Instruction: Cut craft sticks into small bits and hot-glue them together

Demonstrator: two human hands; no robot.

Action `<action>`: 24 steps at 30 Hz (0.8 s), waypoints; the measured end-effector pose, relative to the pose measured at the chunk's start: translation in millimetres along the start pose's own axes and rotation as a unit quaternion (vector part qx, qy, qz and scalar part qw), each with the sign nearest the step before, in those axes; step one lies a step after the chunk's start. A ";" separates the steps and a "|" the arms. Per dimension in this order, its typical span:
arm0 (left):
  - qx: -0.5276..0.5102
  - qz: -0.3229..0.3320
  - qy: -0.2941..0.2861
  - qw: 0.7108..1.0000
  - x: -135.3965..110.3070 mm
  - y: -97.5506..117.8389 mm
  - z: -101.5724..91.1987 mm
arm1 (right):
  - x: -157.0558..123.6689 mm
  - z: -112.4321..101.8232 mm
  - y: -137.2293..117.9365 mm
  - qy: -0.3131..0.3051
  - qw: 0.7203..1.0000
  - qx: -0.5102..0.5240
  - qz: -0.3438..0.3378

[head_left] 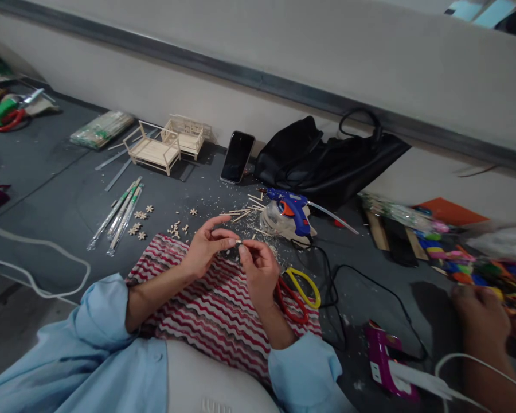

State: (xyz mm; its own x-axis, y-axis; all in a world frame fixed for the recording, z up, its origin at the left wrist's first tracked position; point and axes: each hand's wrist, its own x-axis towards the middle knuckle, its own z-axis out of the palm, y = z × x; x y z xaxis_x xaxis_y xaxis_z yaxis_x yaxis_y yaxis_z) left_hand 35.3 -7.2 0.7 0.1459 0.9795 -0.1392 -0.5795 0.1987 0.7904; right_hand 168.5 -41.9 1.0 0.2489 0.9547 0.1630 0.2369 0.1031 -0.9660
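My left hand and my right hand meet above a striped cloth. Both pinch a tiny pale wooden piece between thumb and fingertips; its exact shape is too small to make out. Just left of them lie several small wooden bits and flower-shaped wooden pieces. Scissors with red and yellow handles rest right of my right hand. Behind it, a blue glue gun leans on a clear plastic container, with cut sticks and crumbs around.
Two miniature wooden furniture pieces stand at the back, beside a phone and a black bag. Wrapped sticks lie left. At right are a purple power strip, cords and another person's hand near colourful material.
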 end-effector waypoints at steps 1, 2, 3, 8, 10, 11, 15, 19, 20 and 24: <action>0.009 0.005 -0.001 1.000 -0.4 0.1 0.1 | 0.0 0.1 0.4 -0.001 1.000 0.004 0.003; 0.017 0.010 -0.002 1.000 -0.8 0.2 0.1 | 0.0 0.1 0.5 -0.001 1.000 0.006 0.006; 0.022 0.013 -0.004 1.000 -1.1 0.1 0.0 | 0.0 0.1 0.2 0.000 1.000 0.007 0.008; 0.038 0.023 -0.014 0.999 -1.6 -0.4 -0.6 | -0.4 -0.7 -3.7 0.002 1.000 -0.005 0.009; 0.041 0.025 -0.017 0.999 -1.7 -0.5 -1.0 | -0.3 -1.1 -4.8 0.004 1.000 -0.012 0.005; 0.042 0.024 -0.018 0.999 -1.7 -0.6 -1.2 | -0.2 -1.2 -5.0 0.003 1.000 -0.014 0.002; 0.043 0.021 -0.025 0.999 -1.8 -0.9 -2.0 | 0.3 -1.4 -4.2 0.001 1.000 -0.016 -0.003; 0.041 0.015 -0.035 0.998 -1.4 -1.3 -2.1 | 0.2 -1.2 -3.3 0.002 1.000 -0.013 -0.001; 0.039 0.013 -0.038 0.998 -1.2 -1.4 -2.2 | 0.1 -1.2 -3.3 0.002 1.000 -0.010 0.000; 0.032 0.011 -0.035 0.999 0.4 -0.4 -3.3 | 0.4 -1.3 -3.2 0.005 1.000 -0.004 0.014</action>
State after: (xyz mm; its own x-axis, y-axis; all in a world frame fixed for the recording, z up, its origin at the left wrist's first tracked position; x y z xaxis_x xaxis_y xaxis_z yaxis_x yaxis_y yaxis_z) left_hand 32.9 -6.7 -1.7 0.1901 0.9784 -0.0813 -0.5303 0.1720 0.8302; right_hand 169.1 -42.2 4.4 0.2643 0.9546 0.1371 0.2374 0.0734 -0.9686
